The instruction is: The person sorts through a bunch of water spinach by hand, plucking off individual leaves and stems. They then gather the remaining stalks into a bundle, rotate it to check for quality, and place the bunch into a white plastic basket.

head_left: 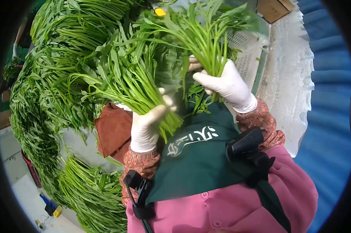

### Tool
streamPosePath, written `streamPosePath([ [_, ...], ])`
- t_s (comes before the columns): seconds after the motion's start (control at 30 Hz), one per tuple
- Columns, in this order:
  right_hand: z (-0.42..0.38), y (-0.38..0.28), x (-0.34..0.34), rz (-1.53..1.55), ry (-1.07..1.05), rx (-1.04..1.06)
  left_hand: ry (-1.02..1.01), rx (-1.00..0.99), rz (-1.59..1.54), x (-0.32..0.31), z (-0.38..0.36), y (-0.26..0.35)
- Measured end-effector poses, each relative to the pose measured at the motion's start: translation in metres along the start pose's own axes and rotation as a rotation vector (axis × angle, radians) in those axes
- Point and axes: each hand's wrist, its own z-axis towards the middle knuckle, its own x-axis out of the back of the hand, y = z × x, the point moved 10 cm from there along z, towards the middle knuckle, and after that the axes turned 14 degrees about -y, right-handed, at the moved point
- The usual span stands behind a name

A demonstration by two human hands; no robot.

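Both my hands wear white gloves. My left hand (147,128) is closed around the stems of a bunch of water spinach (131,83), whose leaves point up and to the left. My right hand (226,84) grips a second bunch of water spinach (206,42), held upright with the cut stems downward. The two bunches are apart, in front of the dark green apron (195,155). A few loose leafy sprigs (200,101) lie between the hands, close to the apron.
A large heap of water spinach (63,66) curves along the left, with another pile (92,190) lower down. A brown cloth (112,130) lies beside my left wrist. Right of the hands are a white slotted crate (244,64), a cardboard box (274,8) and a blue curtain (331,101).
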Motion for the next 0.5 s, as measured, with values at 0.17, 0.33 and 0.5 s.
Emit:
streamPosePath([
  [0.17, 0.021, 0.013, -0.027, -0.019, -0.131, 0.009, 0.002, -0.021, 0.025, -0.009, -0.007, 0.007],
  [0.33, 0.026, 0.007, -0.015, -0.024, -0.151, 0.087, 0.026, -0.07, 0.009, -0.003, -0.004, 0.012],
  [0.5, 0.023, 0.009, -0.069, -0.2, -0.47, 0.082, 0.048, -0.05, 0.015, -0.009, -0.001, 0.003],
])
